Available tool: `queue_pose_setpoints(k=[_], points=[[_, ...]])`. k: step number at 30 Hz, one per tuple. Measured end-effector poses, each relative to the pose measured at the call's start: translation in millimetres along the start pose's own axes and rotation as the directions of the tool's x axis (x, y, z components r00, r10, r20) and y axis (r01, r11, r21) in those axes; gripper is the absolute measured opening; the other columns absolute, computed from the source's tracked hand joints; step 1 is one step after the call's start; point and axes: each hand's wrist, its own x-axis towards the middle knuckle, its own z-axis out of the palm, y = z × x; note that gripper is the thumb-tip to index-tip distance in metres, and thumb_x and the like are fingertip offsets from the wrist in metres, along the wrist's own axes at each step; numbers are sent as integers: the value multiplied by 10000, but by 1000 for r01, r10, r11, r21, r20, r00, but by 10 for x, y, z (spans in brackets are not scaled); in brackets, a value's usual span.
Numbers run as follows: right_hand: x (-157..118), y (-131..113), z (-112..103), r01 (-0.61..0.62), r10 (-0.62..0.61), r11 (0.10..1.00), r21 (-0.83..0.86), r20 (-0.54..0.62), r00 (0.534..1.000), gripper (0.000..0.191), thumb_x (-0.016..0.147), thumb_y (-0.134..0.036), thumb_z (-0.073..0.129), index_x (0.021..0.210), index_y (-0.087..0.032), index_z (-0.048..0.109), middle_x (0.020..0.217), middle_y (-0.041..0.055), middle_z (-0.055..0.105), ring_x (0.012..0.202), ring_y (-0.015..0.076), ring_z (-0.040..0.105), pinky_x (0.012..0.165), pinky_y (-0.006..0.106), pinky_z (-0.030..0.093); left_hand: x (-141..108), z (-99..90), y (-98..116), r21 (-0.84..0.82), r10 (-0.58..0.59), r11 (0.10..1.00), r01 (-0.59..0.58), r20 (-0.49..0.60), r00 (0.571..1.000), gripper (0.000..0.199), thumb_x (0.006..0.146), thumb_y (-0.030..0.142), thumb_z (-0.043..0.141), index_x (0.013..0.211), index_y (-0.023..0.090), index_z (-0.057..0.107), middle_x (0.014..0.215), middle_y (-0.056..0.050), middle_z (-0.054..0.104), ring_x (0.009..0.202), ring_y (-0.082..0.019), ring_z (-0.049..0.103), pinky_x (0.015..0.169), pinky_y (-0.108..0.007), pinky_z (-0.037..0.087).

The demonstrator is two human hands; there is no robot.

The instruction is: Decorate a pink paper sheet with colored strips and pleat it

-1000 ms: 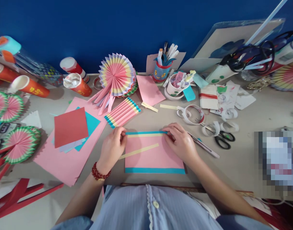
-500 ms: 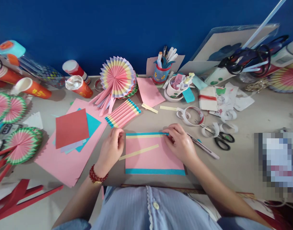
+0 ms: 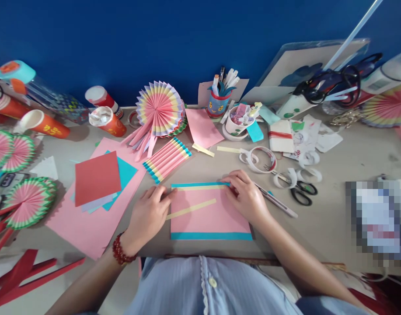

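Note:
A pink paper sheet (image 3: 200, 221) lies flat before me, with blue bands along its far and near edges and a cream strip under the far band. A loose cream paper strip (image 3: 192, 209) crosses it at a slant, its left end sticking out past the sheet. My left hand (image 3: 149, 214) rests at the sheet's left side, fingers apart, the index fingertip on the far left corner. With curled fingers and thumb, my right hand (image 3: 246, 194) grips the sheet's far right corner, which it partly hides.
A pleated pink bundle (image 3: 167, 159) and a paper rosette fan (image 3: 159, 109) lie beyond. Coloured paper squares (image 3: 98, 179) are at left. A utility knife (image 3: 277, 201), black-handled scissors (image 3: 303, 192) and a tape roll (image 3: 262, 159) lie at right. Cups and a pen holder (image 3: 219, 104) line the wall.
My left hand has loosened its curled fingers and reached its index finger onto the sheet's far left corner. My right hand stays at the far right corner. The view has shifted slightly.

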Motion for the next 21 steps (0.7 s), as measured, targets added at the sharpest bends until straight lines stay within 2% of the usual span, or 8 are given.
queue_pose_setpoints(k=[4,7,10,13,17,21], points=[[-12,-4,15,19,-19,1000,-9,-24,1000,271,842,-76,478,978,-200,676,990,82,575,797,197,601,695,311,505,27,0,50,-59,3,998,-7,-64,998,338,951,122,452,1229,197,630,1033,-99,590,981,-250,566,865,-413,501],[-25,-4,29,74,-75,997,-30,-33,997,291,844,-66,474,965,-206,699,970,76,578,799,192,597,712,308,505,147,-7,186,-134,114,984,-121,-56,992,379,979,195,443,1341,212,555,1124,-103,589,1057,-260,535,938,-425,468],[-38,-12,18,132,-133,989,-62,-8,991,323,849,-67,471,986,-214,725,954,71,564,814,190,589,706,298,498,337,12,347,-172,252,955,-241,42,967,496,973,397,510,1445,257,453,1182,-105,574,1072,-280,511,928,-438,439],[-54,-33,-5,200,-195,972,-122,57,979,357,882,-78,456,1033,-234,740,957,74,558,829,193,569,721,302,488,482,68,434,-108,295,952,-287,70,953,645,928,588,498,1468,244,428,1144,-116,572,1017,-291,497,886,-439,409],[-93,-54,15,257,-235,935,-245,116,965,314,948,-129,466,1008,-253,748,931,74,577,844,207,537,712,296,468,459,105,391,-15,312,950,-311,71,948,701,920,648,433,1483,232,413,1136,-118,572,978,-291,486,862,-437,380],[-128,-77,75,229,-185,894,-384,148,971,260,975,-174,483,994,-263,727,875,57,574,809,210,512,641,283,432,269,46,242,50,242,968,-246,82,967,679,925,611,475,1480,224,417,1142,-123,580,1011,-306,483,883,-460,368]])
